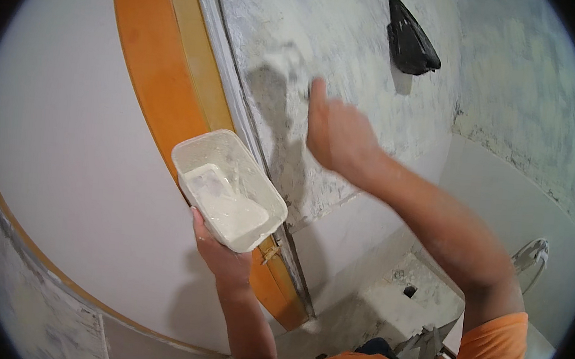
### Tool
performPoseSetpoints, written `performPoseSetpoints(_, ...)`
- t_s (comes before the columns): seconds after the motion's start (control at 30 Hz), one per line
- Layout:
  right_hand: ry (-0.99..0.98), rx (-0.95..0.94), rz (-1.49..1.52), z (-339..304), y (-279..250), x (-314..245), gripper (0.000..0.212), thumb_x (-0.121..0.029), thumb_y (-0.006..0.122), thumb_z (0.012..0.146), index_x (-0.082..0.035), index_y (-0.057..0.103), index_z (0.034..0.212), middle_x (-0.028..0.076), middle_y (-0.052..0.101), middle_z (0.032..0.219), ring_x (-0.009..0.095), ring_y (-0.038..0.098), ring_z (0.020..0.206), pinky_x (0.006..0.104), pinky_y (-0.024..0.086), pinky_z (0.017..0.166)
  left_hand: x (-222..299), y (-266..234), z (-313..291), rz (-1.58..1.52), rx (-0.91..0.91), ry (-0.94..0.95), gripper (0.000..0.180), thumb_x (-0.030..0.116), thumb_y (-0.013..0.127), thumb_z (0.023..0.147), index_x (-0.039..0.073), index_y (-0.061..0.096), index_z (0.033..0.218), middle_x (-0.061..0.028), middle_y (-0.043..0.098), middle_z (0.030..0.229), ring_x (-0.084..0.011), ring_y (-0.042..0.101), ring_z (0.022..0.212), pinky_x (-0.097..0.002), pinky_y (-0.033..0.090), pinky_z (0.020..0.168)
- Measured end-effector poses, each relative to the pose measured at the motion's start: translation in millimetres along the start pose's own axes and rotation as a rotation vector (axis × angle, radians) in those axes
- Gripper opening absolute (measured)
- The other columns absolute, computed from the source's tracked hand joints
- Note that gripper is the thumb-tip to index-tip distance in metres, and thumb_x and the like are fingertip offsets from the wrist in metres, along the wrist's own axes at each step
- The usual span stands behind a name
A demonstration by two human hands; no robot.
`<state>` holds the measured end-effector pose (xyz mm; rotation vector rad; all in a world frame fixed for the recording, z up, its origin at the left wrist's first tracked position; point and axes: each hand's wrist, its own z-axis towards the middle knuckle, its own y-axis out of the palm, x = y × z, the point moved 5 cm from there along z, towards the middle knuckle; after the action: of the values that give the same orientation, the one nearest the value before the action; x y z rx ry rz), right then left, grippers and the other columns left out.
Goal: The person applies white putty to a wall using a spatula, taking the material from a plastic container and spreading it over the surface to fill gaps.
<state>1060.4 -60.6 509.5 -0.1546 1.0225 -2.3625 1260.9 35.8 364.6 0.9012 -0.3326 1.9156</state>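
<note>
My left hand (218, 248) grips a white rectangular plastic tub (185, 146) from below and the left, fingers closed on its wall. Inside lies creamy white filler (234, 212), smeared up the sides. My right hand (338, 133) is raised close to the patchy wall (353, 36), fingers curled and one digit pointing up. A small dark bit shows beside that digit, but what the hand holds is hidden behind it and blurred. Just above and left of it, a whitish wet-looking patch (287, 58) marks the wall.
An orange door frame (155, 54) runs down beside a wide white door (64, 94). Black plastic (413, 47) hangs from the wall at upper right. Lower right, a white hose (533, 254) hangs near a floor with a dark square hole (410, 292) and some debris (430, 346).
</note>
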Motion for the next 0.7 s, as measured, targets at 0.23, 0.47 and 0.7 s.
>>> performPoseSetpoints(0.23, -0.081, 0.045, 0.081, 67, 5, -16, 0.044, -0.003, 0.050, 0.086, 0.014, 0.038, 0.125, 0.029, 0.067, 0.082, 0.046, 0.067, 0.078, 0.0539, 0.053, 0.068, -1, 14, -5, -0.776, 0.149, -0.355, 0.050, 0.034, 0.043, 0.106, -0.001, 0.042, 0.141, -0.0145, 0.055, 0.133, -0.0238, 0.059, 0.119, -0.0375, 0.052, 0.097)
performPoseSetpoints(0.47, 0.050, -0.353, 0.006, -65, 112, 17, 0.046, -0.003, 0.048, 0.090, 0.013, 0.036, 0.132, 0.026, 0.068, 0.084, 0.041, 0.069, 0.080, 0.0502, 0.055, 0.069, -11, 19, -3, -0.757, 0.134, -0.449, 0.058, 0.046, 0.030, 0.107, 0.003, 0.042, 0.144, -0.0118, 0.052, 0.139, -0.0270, 0.056, 0.125, -0.0419, 0.050, 0.102)
performPoseSetpoints(0.7, -0.088, -0.210, -0.121, -13, -21, 0, 0.029, -0.004, 0.047, 0.089, 0.011, 0.050, 0.114, 0.028, 0.068, 0.094, 0.041, 0.069, 0.086, 0.0491, 0.056, 0.074, 1, 19, 1, -0.861, 0.017, -0.363, 0.059, 0.043, 0.033, 0.106, 0.003, 0.037, 0.149, -0.0141, 0.046, 0.146, -0.0309, 0.049, 0.132, -0.0468, 0.042, 0.109)
